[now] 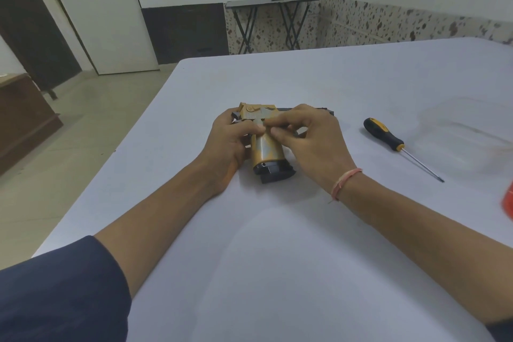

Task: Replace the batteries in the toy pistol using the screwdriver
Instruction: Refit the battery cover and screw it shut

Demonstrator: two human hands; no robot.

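One broad table (pixel 277 258) under a white cloth, filling most of the view from the near edge to the far right. Beyond its far edge, a white door (pixel 105 22) with a dark handle plate, standing open against the wall. Further back, a grey folding table (pixel 272 0) on crossed black legs, pushed up to the speckled wall tiles. Down on the floor at far left, part of a brown wooden cabinet (pixel 22 119).

Two bare forearms reaching in from the near edge, meeting at mid-table. Left hand (pixel 227 139) curled round the rear of the toy pistol (pixel 268 153), fingertips up at the top of the grip. Right hand (pixel 311 141) bent over the barrel end, thumb and forefinger pinched together against the pistol's side just above the grip; impossible to tell whether anything small sits between them. Gold-and-black pistol lying on its side on the cloth, grip and black base pointing toward the person, barrel running right beneath the right hand.

Well to the right, apart from both hands, a black-and-yellow screwdriver (pixel 399 146) flat on the cloth, tip toward the near right. Round the right wrist, a thin red thread bracelet (pixel 344 182).
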